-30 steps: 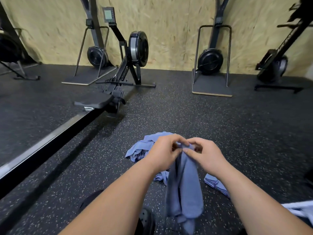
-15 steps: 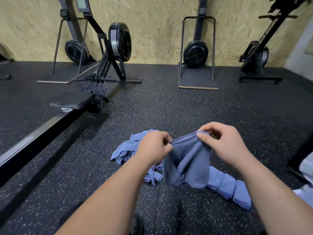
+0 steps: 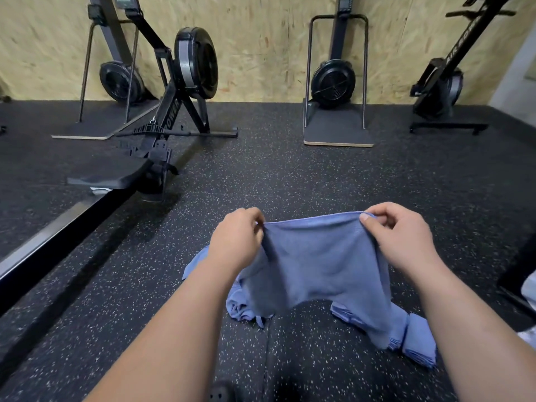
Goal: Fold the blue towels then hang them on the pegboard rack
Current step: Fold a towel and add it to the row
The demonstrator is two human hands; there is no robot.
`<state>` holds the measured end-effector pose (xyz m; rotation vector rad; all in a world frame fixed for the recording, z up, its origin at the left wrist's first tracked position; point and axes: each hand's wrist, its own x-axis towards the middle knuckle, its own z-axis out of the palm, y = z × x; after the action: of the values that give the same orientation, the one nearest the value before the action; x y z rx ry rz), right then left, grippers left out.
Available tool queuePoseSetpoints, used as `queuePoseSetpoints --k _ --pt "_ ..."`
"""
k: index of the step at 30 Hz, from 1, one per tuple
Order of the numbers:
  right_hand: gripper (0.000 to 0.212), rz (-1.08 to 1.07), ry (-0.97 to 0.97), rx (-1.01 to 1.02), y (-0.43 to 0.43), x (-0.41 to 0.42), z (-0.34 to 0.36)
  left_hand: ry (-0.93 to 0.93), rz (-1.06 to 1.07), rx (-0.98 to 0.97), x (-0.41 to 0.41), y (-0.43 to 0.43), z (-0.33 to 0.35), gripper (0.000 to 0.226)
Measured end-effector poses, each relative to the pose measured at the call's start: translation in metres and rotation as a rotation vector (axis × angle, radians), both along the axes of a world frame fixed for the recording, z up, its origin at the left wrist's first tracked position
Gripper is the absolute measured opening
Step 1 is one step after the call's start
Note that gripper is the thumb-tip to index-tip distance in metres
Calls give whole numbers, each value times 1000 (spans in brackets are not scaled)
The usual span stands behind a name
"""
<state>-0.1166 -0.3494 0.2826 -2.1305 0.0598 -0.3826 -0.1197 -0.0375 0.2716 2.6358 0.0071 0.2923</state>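
The left hand [image 3: 236,242] and right hand [image 3: 398,239], pressed together a second ago, now stand well apart. The blue terry-cloth towel [image 3: 322,265], previously a narrow bunched hanging strip, is now spread wide with its top edge stretched between the pinching fingers. More of the folded blue towels [image 3: 417,340] on the floor has come into view.

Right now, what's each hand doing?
Left hand: closed, pinching the left top corner of the blue towel.
Right hand: closed, pinching the towel's right top corner.
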Motion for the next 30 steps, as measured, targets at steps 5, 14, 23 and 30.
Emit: queuePoseSetpoints --k 5,14,23,30 --pt "6 10 -28 24 17 11 -4 -54 -41 -169 8 -16 6 19" --pt "5 -141 -67 153 -3 26 0 -10 131 9 11 10 2 18" --pt "7 -160 -3 -65 -9 28 -2 -103 267 -20 13 16 1 13" --pt "8 217 46 -60 22 20 -8 -96 -182 -363 2 -40 12 24"
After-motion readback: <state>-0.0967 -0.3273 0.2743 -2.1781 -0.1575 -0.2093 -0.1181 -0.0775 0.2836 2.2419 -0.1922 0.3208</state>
